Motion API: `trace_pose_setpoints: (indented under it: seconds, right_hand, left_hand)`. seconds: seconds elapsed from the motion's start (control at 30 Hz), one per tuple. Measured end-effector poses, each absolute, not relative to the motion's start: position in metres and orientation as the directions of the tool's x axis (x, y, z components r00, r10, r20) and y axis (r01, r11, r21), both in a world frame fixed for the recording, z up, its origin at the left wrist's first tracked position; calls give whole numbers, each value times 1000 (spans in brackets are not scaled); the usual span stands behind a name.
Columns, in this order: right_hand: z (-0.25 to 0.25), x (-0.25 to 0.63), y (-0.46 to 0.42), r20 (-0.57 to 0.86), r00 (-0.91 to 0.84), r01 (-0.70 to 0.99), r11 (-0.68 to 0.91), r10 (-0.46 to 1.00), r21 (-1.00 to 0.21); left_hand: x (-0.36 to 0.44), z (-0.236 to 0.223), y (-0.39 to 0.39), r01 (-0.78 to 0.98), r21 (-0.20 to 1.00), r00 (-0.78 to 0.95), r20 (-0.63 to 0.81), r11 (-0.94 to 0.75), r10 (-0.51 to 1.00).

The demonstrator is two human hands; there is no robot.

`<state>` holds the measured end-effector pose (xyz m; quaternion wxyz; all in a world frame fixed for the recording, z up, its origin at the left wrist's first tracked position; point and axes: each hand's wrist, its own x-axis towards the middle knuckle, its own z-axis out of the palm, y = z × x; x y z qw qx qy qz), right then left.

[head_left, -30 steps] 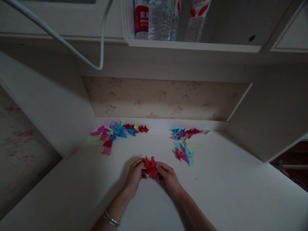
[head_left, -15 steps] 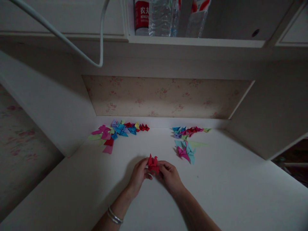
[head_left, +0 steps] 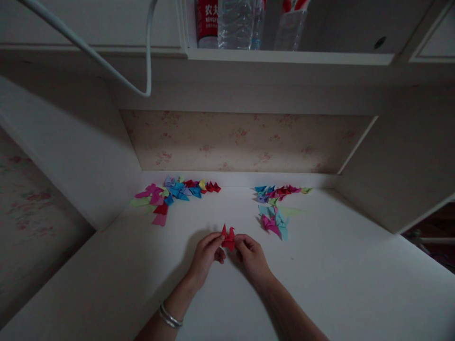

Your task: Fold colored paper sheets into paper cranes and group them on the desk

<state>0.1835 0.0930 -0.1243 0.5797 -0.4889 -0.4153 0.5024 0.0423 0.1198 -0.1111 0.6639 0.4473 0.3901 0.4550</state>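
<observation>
A small red origami crane (head_left: 229, 239) is held over the middle of the white desk (head_left: 234, 303). My left hand (head_left: 207, 253) pinches its left side between thumb and fingers. On the other side, my right hand (head_left: 250, 255) grips the right edge with its fingertips. Two points of the folded paper stick up between the hands, one with a bent tip. Part of the crane is covered by my fingers. A silver bangle circles my left wrist.
A heap of colourful folded paper pieces (head_left: 179, 191) lies at the back left of the desk. More folded cranes (head_left: 273, 220) lie at the back right. Plastic bottles (head_left: 235, 26) stand on the shelf above, and a pale cable-like arm (head_left: 106, 64) hangs at upper left.
The red crane has turned slightly between my fingers and moved a little up and right. My left fingers have shifted up along its side; the paper piles stay put.
</observation>
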Motion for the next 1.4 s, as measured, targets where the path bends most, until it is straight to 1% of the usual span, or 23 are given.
trace_pose_setpoints:
  seconds: [0.2,0.3,0.37,0.5,0.57,0.63,0.73,0.8,0.87,0.93,1.03,1.13,1.2,1.27,1.4]
  right_hand:
    - [-127,184,93,7,137,-179,31,991,-983]
    - [-129,184,93,9,139,-171,33,990,-985]
    - [-129,184,94,5,152,-163,30,988,-986]
    - [-129,185,95,-2,202,-159,31,979,-987]
    - [-129,184,95,-12,214,-187,29,977,-982]
    - [-128,184,95,-21,220,-208,26,975,-978]
    - [-126,183,92,17,225,-174,57,974,-983]
    - [-124,181,90,60,214,-141,92,975,-986]
    - [-123,180,88,77,193,-120,102,978,-987]
    - [-124,179,87,67,167,-106,85,984,-991]
    - [-127,178,88,54,156,-114,72,986,-991]
    - [-134,178,91,29,172,-203,65,985,-977]
    - [-137,178,93,-4,165,-296,46,986,-954]
    - [-137,179,95,-40,143,-399,21,989,-917]
    - [-128,184,96,-71,119,-547,5,990,-837]
  left_hand:
    - [43,-112,119,-269,947,286,-98,178,953]
    - [45,-112,120,-248,951,286,-109,184,952]
    - [45,-112,121,-230,961,246,-96,154,964]
    - [43,-105,116,-216,976,104,-17,40,994]
    - [41,-98,109,-224,974,133,10,20,991]
    - [40,-92,101,-213,977,207,45,0,977]
    - [43,-88,92,-108,987,257,140,-115,956]
    - [47,-90,92,-13,979,232,202,-205,951]
    - [49,-93,96,39,972,187,219,-230,958]
    - [49,-97,101,37,979,159,193,-201,968]
    - [46,-101,108,-19,991,146,136,-135,980]
    - [44,-104,110,-152,988,153,38,-14,988]
    - [44,-105,111,-287,953,185,-45,98,982]
    - [44,-107,110,-398,897,237,-100,190,966]
    - [44,-107,112,-527,796,304,-152,299,940]
